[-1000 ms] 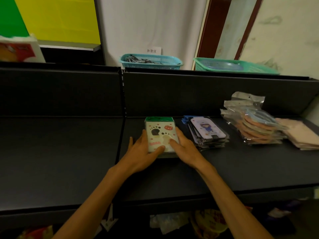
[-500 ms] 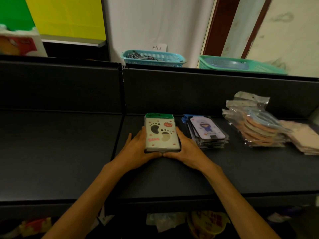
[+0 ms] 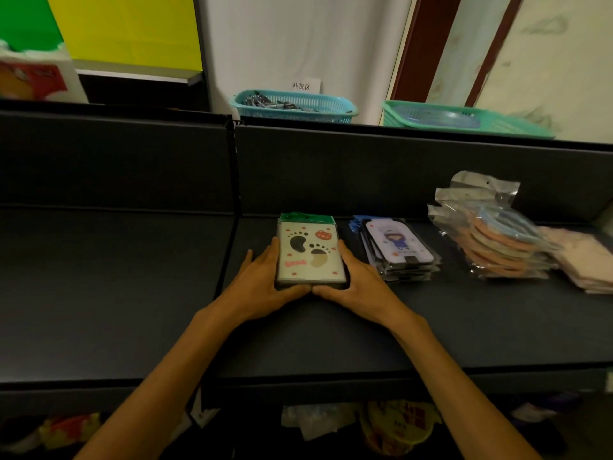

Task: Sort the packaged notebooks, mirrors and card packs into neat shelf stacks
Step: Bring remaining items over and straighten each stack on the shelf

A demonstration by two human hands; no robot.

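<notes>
A stack of packaged notebooks [image 3: 310,252] with a footprint cover and green top flap lies on the dark shelf [image 3: 331,340]. My left hand [image 3: 262,287] presses flat against its left side. My right hand [image 3: 360,287] presses its right side. Both thumbs lie along the near edge and meet at its middle. Just right of it sits a stack of card packs [image 3: 398,250] with a cartoon girl on top. Further right a leaning pile of round mirrors in clear bags [image 3: 494,240] rests by the back wall.
Pale pink flat packs [image 3: 587,260] lie at the far right edge. A shelf divider [image 3: 229,254] runs just left of my left hand. Behind the back panel stand a blue basket [image 3: 295,106] and a green basket [image 3: 464,122]. Goods fill the lower shelf.
My hands slid from on top of the notebook stack to its sides and near edge, squaring it. The stack now sits straighter; the other piles have not moved.
</notes>
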